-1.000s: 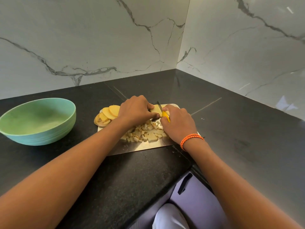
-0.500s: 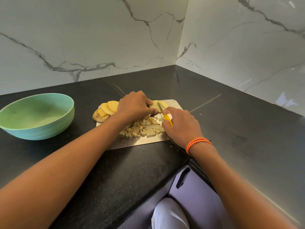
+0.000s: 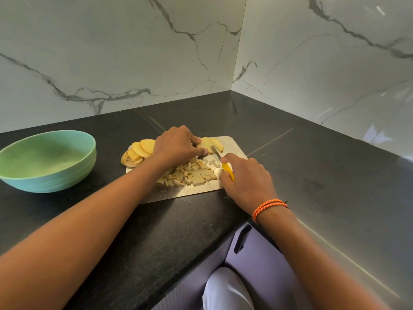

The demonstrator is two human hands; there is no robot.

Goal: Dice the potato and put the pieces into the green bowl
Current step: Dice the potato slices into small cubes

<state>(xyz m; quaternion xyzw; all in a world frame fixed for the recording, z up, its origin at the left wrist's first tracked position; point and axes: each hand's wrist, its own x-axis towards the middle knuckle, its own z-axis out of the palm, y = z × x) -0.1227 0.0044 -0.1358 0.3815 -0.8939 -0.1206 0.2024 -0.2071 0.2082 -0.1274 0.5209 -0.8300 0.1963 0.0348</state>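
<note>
Fingers of the left hand (image 3: 176, 145) curled onto a potato slice (image 3: 206, 143) on the cutting board (image 3: 232, 145), right hand (image 3: 247, 179) gripped the yellow-handled knife (image 3: 225, 165) beside diced pieces (image 3: 190, 174), green bowl (image 3: 48, 161) stood well left.

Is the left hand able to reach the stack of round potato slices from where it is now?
Probably yes: the left hand holds a potato piece right beside the round slices, with nothing between.
</note>
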